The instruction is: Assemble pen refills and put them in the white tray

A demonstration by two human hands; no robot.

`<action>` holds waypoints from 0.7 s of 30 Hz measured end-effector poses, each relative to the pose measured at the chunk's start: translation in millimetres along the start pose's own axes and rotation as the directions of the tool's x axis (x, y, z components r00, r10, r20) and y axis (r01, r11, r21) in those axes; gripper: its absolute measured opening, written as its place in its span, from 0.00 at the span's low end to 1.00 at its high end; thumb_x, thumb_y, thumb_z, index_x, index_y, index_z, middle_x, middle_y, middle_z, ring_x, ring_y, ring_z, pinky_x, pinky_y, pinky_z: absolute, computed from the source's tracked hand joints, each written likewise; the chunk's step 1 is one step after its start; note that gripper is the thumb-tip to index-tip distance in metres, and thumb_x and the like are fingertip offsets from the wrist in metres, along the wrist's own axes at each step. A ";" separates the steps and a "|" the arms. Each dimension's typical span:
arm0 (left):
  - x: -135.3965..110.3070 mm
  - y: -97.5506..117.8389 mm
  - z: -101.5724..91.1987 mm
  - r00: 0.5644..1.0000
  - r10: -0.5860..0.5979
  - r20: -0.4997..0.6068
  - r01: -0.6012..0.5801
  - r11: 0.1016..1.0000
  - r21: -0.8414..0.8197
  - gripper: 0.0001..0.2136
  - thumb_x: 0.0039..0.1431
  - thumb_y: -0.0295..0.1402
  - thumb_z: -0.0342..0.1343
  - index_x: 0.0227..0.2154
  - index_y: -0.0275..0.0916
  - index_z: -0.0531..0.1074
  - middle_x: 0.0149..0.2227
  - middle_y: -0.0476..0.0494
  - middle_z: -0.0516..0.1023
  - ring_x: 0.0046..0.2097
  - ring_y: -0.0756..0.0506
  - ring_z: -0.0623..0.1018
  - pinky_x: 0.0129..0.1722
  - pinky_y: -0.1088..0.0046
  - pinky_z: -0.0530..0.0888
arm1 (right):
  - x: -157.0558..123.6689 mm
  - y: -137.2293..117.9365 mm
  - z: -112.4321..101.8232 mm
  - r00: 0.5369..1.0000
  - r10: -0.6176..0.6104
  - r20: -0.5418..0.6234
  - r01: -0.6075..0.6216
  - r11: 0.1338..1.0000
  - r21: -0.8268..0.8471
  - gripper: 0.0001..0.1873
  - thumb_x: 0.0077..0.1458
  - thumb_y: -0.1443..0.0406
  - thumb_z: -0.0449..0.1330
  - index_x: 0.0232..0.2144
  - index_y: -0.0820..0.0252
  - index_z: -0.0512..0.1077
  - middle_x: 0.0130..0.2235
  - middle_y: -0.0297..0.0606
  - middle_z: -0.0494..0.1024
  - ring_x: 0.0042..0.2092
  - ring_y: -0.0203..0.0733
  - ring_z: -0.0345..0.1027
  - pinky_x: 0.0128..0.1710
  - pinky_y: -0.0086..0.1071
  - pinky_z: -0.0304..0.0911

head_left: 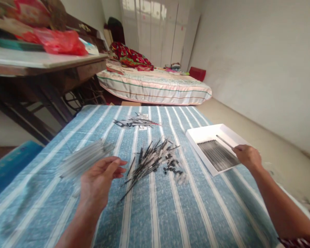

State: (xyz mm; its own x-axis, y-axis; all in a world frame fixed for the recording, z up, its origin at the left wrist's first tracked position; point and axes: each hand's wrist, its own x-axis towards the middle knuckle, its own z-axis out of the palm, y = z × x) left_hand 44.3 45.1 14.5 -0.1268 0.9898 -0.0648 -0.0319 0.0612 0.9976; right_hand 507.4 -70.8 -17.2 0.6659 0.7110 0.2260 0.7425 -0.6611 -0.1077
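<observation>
My right hand (247, 156) pinches one end of a slim grey pen (224, 141) and holds it over a shallow white box (205, 164). Inside the box, a row of similar dark pens (217, 155) lies side by side. My left hand (103, 174) is above the cloth with loosely curled fingers, and nothing shows in it. Beside it lies a blurred pile of clear tubes (80, 160). Thin black sticks like pen refills (147, 160) are heaped in the middle, with small black and clear cap-like pieces (172, 165) to their right.
A blue and white striped cloth (162, 220) covers the work surface. More dark thin pieces (135, 121) lie at its far side over a printed label. A side table (51, 62) with a red plastic bag (62, 41) stands at left; a bed (157, 82) is behind.
</observation>
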 end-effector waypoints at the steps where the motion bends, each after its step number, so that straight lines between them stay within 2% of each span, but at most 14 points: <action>1: 1.5 0.3 -1.5 1.000 -0.002 -0.008 0.002 1.000 0.005 0.11 0.39 0.35 0.62 0.27 0.36 0.72 0.24 0.47 0.78 0.25 0.48 0.73 0.23 0.75 0.70 | 3.6 6.7 3.6 1.000 0.007 0.028 -0.007 1.000 -0.009 0.18 0.51 0.58 0.51 0.32 0.59 0.78 0.35 0.44 0.78 0.34 0.48 0.71 0.27 0.32 0.58; 7: 9.0 0.8 -8.9 0.999 -0.002 -0.050 0.001 1.000 -0.007 0.08 0.41 0.32 0.61 0.27 0.36 0.72 0.23 0.49 0.78 0.24 0.49 0.73 0.24 0.74 0.70 | 10.4 17.7 18.7 0.992 -0.002 0.130 0.006 0.999 -0.035 0.16 0.50 0.58 0.53 0.31 0.59 0.78 0.32 0.45 0.79 0.32 0.48 0.71 0.26 0.32 0.58; 14: 15.5 -0.5 -20.1 0.996 0.017 -0.082 -0.017 1.000 -0.001 0.06 0.41 0.31 0.60 0.25 0.35 0.72 0.24 0.48 0.77 0.24 0.49 0.74 0.23 0.75 0.70 | 13.0 20.4 17.9 0.972 -0.038 0.231 0.050 0.998 -0.047 0.18 0.51 0.57 0.53 0.26 0.61 0.78 0.30 0.51 0.77 0.28 0.48 0.70 0.25 0.35 0.57; 18: 18.7 -3.6 -26.3 0.994 0.031 -0.107 -0.031 1.000 0.004 0.08 0.40 0.33 0.60 0.25 0.35 0.71 0.23 0.46 0.77 0.22 0.50 0.73 0.22 0.76 0.69 | 20.4 28.3 22.0 0.971 -0.090 0.221 0.092 0.996 0.000 0.15 0.49 0.57 0.57 0.23 0.59 0.78 0.27 0.51 0.76 0.23 0.43 0.67 0.23 0.36 0.56; 21: 23.9 -9.1 -33.8 0.989 0.075 -0.127 -0.068 0.996 0.058 0.09 0.40 0.34 0.60 0.26 0.36 0.71 0.23 0.46 0.76 0.23 0.48 0.74 0.22 0.75 0.70 | 24.0 30.4 23.5 0.979 -0.080 0.185 0.080 0.997 0.006 0.12 0.47 0.57 0.60 0.22 0.59 0.78 0.26 0.51 0.76 0.19 0.42 0.64 0.21 0.37 0.55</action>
State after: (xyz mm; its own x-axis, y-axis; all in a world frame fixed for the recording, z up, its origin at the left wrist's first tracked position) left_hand 8.0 63.9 3.1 -0.2537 0.9673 0.0076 0.0342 0.0012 0.9994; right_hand 547.7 -68.1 -37.7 0.6065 0.7935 0.0505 0.7938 -0.6007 -0.0950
